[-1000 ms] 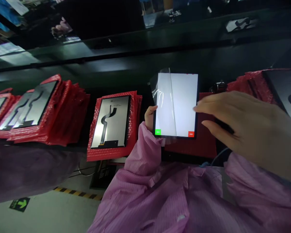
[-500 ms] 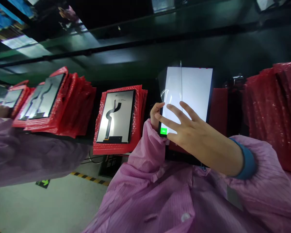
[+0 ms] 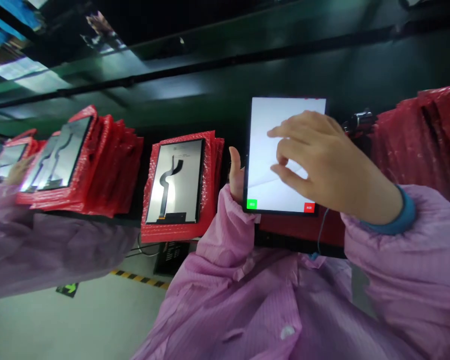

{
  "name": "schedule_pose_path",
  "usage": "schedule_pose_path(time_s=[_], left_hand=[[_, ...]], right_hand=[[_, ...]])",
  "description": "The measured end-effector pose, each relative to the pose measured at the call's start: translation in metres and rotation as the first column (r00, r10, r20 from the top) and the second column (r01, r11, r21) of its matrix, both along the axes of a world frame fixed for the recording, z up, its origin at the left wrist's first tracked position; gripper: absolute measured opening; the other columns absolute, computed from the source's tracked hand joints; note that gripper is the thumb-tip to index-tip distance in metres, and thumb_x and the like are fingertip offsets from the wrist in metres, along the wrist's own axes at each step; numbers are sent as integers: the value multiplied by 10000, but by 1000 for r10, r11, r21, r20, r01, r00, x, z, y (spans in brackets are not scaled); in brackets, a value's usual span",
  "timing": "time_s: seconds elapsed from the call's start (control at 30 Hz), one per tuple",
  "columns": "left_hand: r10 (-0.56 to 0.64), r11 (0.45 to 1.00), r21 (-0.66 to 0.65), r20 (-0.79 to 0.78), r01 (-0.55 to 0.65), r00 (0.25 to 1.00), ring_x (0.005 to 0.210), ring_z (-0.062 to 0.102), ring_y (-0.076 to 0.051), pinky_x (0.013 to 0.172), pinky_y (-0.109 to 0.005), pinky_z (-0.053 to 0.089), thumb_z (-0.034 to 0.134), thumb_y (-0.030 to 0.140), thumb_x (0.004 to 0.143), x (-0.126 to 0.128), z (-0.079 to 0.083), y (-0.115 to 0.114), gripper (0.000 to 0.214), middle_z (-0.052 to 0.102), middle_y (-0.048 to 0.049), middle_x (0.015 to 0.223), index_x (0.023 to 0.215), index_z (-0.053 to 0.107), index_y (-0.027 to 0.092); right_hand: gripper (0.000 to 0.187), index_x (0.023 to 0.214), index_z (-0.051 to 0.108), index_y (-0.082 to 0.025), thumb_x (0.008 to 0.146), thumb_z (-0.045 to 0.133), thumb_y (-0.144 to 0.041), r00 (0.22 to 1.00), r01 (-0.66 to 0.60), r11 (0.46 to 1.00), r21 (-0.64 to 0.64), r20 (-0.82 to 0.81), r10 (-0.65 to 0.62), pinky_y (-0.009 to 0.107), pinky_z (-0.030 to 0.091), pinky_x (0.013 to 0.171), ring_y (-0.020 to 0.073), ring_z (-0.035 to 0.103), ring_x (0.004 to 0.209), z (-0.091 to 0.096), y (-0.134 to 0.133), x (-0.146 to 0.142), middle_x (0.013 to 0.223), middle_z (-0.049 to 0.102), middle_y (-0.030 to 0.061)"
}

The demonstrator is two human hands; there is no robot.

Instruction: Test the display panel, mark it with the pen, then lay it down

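A lit white display panel (image 3: 264, 150) stands tilted over a red pad (image 3: 303, 227), with a green square and a red square at its bottom corners. My left hand (image 3: 237, 175) grips its left edge, thumb up beside the glass. My right hand (image 3: 318, 160) lies across the screen's right half, fingers bent and pressed on a thin clear film that shows a diagonal crease. Both arms wear pink sleeves.
A stack of red bubble-wrap sleeves with a face-down panel (image 3: 176, 182) on top sits left of the screen. More red stacks (image 3: 75, 165) lie further left, where another person's hand (image 3: 17, 170) rests. Red wrap (image 3: 427, 140) piles at right. A dark bench rail (image 3: 210, 65) runs behind.
My right hand moved from the right of the panel onto the screen, then up and right across it. The clear film that stood lifted off the glass now lies flatter under my fingers.
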State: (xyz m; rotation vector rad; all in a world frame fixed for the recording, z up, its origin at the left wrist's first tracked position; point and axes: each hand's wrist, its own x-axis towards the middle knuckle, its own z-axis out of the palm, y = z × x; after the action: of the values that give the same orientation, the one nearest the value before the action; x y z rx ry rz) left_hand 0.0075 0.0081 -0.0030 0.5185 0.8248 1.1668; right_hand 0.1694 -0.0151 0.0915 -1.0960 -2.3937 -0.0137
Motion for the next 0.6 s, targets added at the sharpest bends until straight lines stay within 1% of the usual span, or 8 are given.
schedule_pose_path(time_s=[0.1, 0.2, 0.3, 0.37, 0.43, 0.5, 0.6], left_hand=[[42, 998, 45, 56, -45, 998, 1322, 560, -300, 941, -410, 566, 468, 722, 893, 1, -2, 1, 566, 721, -32, 1134, 1162, 655, 260], [0, 999, 46, 72, -3, 997, 1326, 557, -303, 963, -422, 555, 463, 744, 880, 1, -1, -1, 596, 723, -38, 1142, 1183, 649, 265], [-72, 997, 35, 52, 71, 996, 1323, 558, -317, 973, -452, 549, 400, 809, 855, 2, 0, -4, 701, 723, -63, 1155, 1194, 648, 248], [-95, 995, 29, 40, 94, 995, 1330, 550, -324, 979, -460, 546, 387, 841, 830, 3, 1, -6, 747, 722, -69, 1167, 1199, 646, 245], [-104, 994, 36, 59, 102, 993, 1341, 538, -324, 995, -460, 540, 420, 840, 817, 3, 2, -7, 742, 720, -73, 1185, 1199, 645, 246], [-118, 992, 62, 95, 113, 988, 1351, 528, -321, 1015, -458, 531, 439, 808, 838, 4, 2, -6, 703, 713, -79, 1205, 1192, 648, 238], [-124, 986, 127, 122, 109, 985, 1359, 520, -309, 1039, -458, 518, 369, 755, 904, 4, 3, -5, 661, 692, -70, 1245, 1185, 648, 226]], right_hand=[[123, 823, 616, -212, 915, 580, -286, 991, 128, 991, -32, -32, -129, 523, 479, 988, 300, 580, 1170, 6, 5, 9, 1165, 682, 66], [149, 797, 573, -207, 892, 627, -309, 978, 196, 979, -48, -65, -199, 527, 478, 968, 313, 581, 1160, 12, 6, 17, 1154, 676, 79], [171, 811, 557, -206, 899, 632, -333, 966, 235, 970, -66, -93, -241, 522, 472, 979, 302, 580, 1158, 16, 5, 23, 1113, 671, 63], [182, 816, 553, -206, 900, 635, -345, 956, 265, 962, -70, -108, -271, 518, 463, 998, 291, 576, 1163, 17, 4, 25, 1094, 666, 47], [197, 815, 554, -206, 898, 641, -362, 951, 281, 957, -70, -114, -287, 518, 451, 1021, 286, 575, 1165, 18, 4, 26, 1090, 663, 40], [208, 821, 562, -206, 901, 637, -384, 952, 278, 958, -70, -112, -284, 518, 443, 1039, 283, 575, 1164, 18, 3, 26, 1088, 662, 45], [215, 849, 573, -205, 900, 638, -403, 957, 268, 961, -67, -97, -274, 526, 443, 1044, 292, 573, 1169, 20, 2, 26, 1097, 663, 60]])
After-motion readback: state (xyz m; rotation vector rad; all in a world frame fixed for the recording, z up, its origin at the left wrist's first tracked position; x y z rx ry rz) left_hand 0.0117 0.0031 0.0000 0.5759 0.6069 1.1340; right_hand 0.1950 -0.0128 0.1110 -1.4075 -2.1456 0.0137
